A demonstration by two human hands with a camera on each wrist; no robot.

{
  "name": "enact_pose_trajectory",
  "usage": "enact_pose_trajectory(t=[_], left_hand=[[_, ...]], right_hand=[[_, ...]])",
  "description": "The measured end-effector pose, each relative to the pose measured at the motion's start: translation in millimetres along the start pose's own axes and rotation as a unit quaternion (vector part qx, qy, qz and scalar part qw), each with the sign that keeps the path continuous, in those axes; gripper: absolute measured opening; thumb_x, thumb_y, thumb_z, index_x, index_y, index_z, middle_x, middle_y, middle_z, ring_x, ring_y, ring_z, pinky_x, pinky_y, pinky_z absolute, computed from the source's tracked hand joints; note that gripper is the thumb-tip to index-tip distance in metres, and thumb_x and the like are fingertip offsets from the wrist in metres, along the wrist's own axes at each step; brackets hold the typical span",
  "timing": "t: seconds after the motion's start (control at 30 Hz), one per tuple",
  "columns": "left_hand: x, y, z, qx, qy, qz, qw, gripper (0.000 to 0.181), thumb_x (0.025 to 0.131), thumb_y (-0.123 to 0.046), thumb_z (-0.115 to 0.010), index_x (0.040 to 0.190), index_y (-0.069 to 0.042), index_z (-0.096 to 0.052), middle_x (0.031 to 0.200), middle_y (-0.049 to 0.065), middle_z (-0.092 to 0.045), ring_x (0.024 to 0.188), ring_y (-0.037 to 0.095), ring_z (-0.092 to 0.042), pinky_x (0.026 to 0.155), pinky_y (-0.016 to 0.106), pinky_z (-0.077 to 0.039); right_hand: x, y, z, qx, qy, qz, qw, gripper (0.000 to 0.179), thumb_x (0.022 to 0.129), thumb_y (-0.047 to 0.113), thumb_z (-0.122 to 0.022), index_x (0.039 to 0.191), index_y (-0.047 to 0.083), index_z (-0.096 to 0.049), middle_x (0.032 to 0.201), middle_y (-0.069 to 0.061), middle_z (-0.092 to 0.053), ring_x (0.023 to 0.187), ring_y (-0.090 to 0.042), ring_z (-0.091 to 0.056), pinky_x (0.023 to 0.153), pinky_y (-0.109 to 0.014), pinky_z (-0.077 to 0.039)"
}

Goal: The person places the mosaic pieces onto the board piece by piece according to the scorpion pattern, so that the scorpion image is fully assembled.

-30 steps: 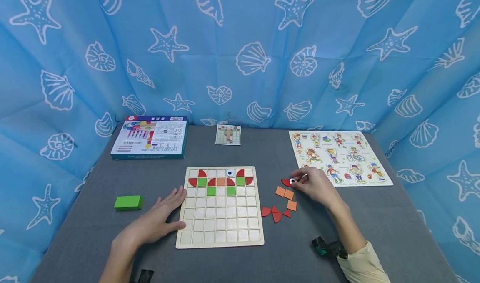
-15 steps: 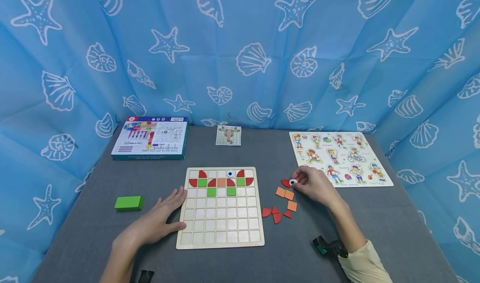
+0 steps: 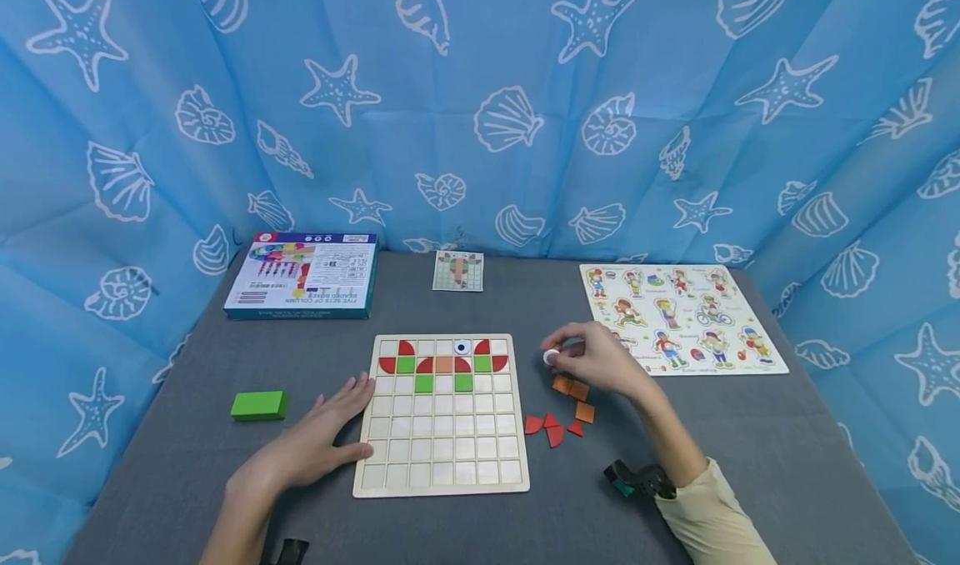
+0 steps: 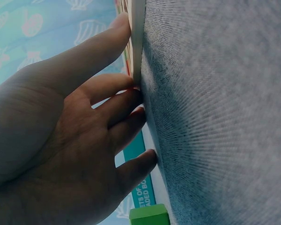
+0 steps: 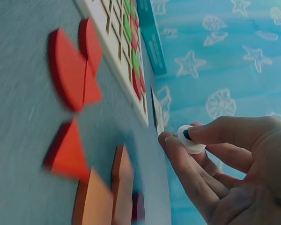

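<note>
My right hand [image 3: 600,357] pinches a white round eye piece with a dark centre [image 5: 195,147] between thumb and fingers, held over the table right of the wooden grid board [image 3: 408,448]. My left hand [image 3: 322,427] rests along the board's left edge, fingers extended, thumb and fingertips at its rim in the left wrist view. Near the board's top sit red quarter-round, green square and orange pieces, plus another eye piece [image 3: 462,347]. Below my right hand lie orange squares [image 3: 585,412]; red pieces [image 3: 555,437] lie nearer the board. A dark red piece [image 5: 138,208] shows partly in the right wrist view.
At the back stands a small pattern card [image 3: 457,272]. A flat printed box [image 3: 300,277] lies back left, with a green block [image 3: 258,405] in front of it. A picture puzzle board [image 3: 705,365] lies back right, and a blue shell-print curtain [image 3: 480,173] encloses the table.
My right hand has lifted the eye piece from beside the red piece and moved left toward the board. My left hand stays at the board's edge.
</note>
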State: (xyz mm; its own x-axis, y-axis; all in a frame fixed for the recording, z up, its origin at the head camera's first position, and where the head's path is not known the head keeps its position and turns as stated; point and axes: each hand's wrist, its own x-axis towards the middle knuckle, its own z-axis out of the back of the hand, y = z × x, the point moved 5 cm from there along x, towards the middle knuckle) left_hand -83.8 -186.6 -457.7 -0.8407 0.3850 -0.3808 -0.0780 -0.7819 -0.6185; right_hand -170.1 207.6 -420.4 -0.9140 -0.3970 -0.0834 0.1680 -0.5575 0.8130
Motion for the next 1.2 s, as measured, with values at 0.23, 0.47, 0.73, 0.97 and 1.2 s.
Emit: enact_pose_trajectory(t=[0.23,0.47,0.73,0.97,1.2], left_hand=[[0.5,0.0,-0.1,0.0,0.002,0.006,1.0,0.097,0.098,-0.035,-0.082,0.172,-0.007,-0.026,0.182,0.019,-0.018,0.17,0.047,-0.015,0.133,0.076,-0.01],[0.8,0.2,0.4,0.004,0.001,0.007,1.0,0.097,0.098,-0.036,-0.082,0.172,-0.007,-0.026,0.182,0.019,-0.018,0.169,0.047,-0.015,0.133,0.076,-0.01],[2.9,0.3,0.2,0.007,0.006,0.016,0.9998,0.098,0.097,-0.037,-0.082,0.173,-0.008,-0.026,0.183,0.018,-0.017,0.17,0.046,-0.014,0.133,0.077,-0.009],[3.7,-0.1,0.1,0.008,0.009,0.021,0.9997,0.098,0.098,-0.037,-0.081,0.173,-0.008,-0.026,0.183,0.019,-0.016,0.17,0.046,-0.014,0.133,0.077,-0.009],[3.9,-0.1,0.4,0.008,0.011,0.021,0.9997,0.097,0.098,-0.038,-0.081,0.173,-0.008,-0.026,0.183,0.019,-0.016,0.17,0.046,-0.014,0.132,0.078,-0.009]], right_hand=[[24.9,21.9,-24.9,0.031,0.031,0.027,0.9987,0.02,0.1,0.007,-0.077,0.116,-0.004,-0.074,0.105,-0.019,-0.076,0.092,-0.034,-0.082,0.078,-0.036,-0.068],[57.1,45.8,-50.6,-0.01,0.043,0.059,0.9973,0.015,0.097,0.013,-0.082,0.109,0.005,-0.082,0.096,-0.009,-0.083,0.085,-0.029,-0.079,0.071,-0.022,-0.057],[89.1,67.9,-83.6,-0.015,0.093,0.095,0.991,0.015,0.102,0.005,-0.074,0.113,-0.001,-0.082,0.108,-0.015,-0.084,0.093,-0.02,-0.082,0.077,-0.021,-0.062],[112.9,81.0,-104.9,-0.058,0.086,0.109,0.9886,0.012,0.102,0.007,-0.075,0.108,0.002,-0.085,0.105,-0.013,-0.085,0.08,-0.012,-0.074,0.069,-0.018,-0.054],[122.0,85.0,-118.7,-0.106,0.083,0.112,0.9845,0.012,0.102,0.006,-0.074,0.104,0.003,-0.085,0.102,-0.011,-0.085,0.084,-0.011,-0.074,0.073,-0.018,-0.057]])
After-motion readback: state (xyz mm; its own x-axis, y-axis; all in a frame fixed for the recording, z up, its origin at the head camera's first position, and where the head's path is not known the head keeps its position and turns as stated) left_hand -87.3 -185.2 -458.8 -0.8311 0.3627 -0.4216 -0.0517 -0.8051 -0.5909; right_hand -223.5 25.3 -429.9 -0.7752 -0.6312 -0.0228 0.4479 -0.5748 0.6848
